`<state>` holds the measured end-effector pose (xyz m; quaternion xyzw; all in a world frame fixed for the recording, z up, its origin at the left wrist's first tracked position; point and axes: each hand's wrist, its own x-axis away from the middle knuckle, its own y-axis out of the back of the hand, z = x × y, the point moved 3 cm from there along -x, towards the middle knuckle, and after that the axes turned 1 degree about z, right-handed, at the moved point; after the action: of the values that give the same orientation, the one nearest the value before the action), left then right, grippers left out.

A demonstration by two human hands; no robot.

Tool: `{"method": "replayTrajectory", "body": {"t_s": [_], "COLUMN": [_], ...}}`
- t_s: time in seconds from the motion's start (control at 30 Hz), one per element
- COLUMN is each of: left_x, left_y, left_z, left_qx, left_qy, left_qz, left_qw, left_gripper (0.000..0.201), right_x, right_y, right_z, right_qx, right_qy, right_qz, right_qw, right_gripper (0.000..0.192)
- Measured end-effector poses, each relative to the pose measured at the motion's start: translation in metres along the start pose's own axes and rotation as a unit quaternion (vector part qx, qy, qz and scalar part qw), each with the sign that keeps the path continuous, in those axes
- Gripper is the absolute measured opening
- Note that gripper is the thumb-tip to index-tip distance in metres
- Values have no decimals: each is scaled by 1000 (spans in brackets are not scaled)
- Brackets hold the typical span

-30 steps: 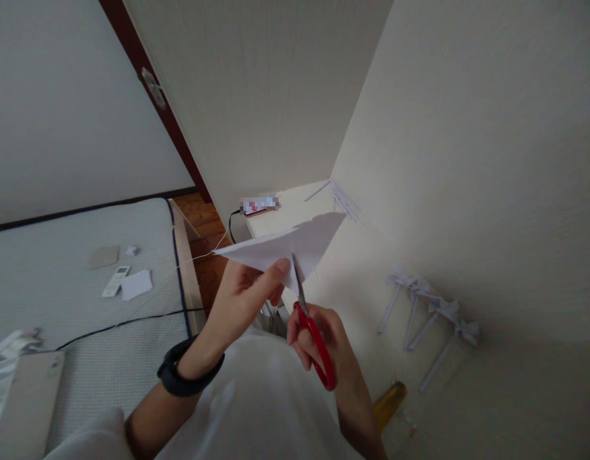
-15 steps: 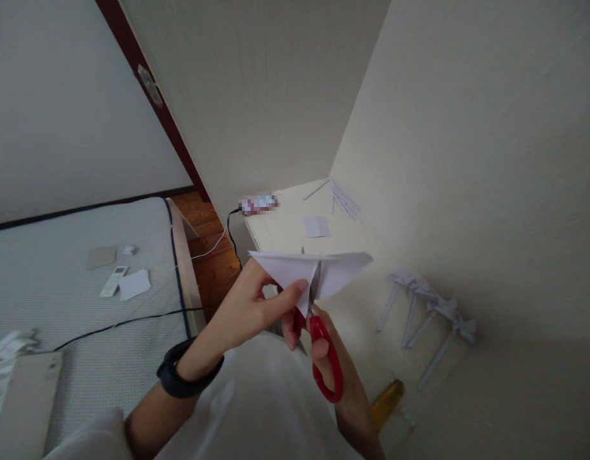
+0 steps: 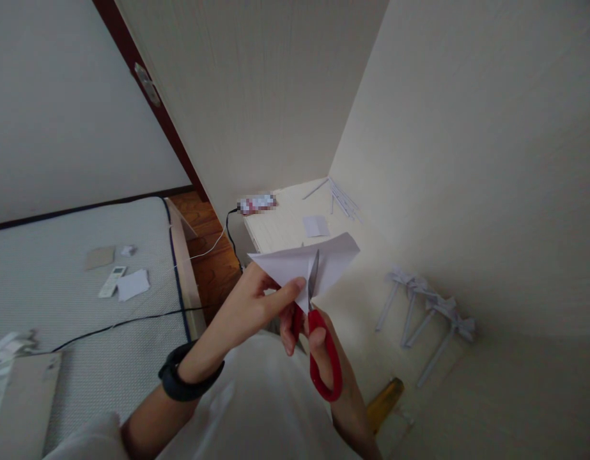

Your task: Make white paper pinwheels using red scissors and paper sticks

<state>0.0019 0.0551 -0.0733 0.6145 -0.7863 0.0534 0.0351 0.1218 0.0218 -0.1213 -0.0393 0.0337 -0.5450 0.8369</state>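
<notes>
A sheet of white paper [image 3: 335, 262] with a pointed near corner is pinched in my left hand [image 3: 266, 303], thumb on top. My right hand [image 3: 323, 348] has its thumb and fingers through the handles of the red-handled scissors [image 3: 330, 377]. One blade lies over the paper and the other is under it, so the scissors straddle the near corner. A dark wristband [image 3: 189, 374] circles my left wrist. The fingers of my left hand beneath the paper are partly hidden.
Several thin paper sticks [image 3: 342, 199] and a small white paper square [image 3: 316, 225] lie on the pale tabletop [image 3: 285, 223]. Folded paper pinwheels [image 3: 438, 306] on sticks lean at the right wall. A yellow object [image 3: 385, 406] is near my right forearm. On the mattress lie a remote [image 3: 113, 282] and papers [image 3: 133, 285].
The right part of the paper has tilted and swung, showing more of its face, and more of the upper scissor blade shows. My hands have stayed nearly in place.
</notes>
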Motion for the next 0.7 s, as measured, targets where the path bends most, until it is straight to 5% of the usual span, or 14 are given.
{"method": "replayTrajectory", "body": {"t_s": [0.7], "left_x": [2], "left_y": [1], "left_z": [-8], "left_qx": [-28], "left_qy": [-38], "left_qz": [-96], "left_qw": [994], "left_gripper": [16], "right_x": [-6], "right_y": [-8], "right_z": [-2], "right_qx": [-92], "right_qy": [-60], "right_qz": [-7], "right_qw": [994], "right_gripper": [66]}}
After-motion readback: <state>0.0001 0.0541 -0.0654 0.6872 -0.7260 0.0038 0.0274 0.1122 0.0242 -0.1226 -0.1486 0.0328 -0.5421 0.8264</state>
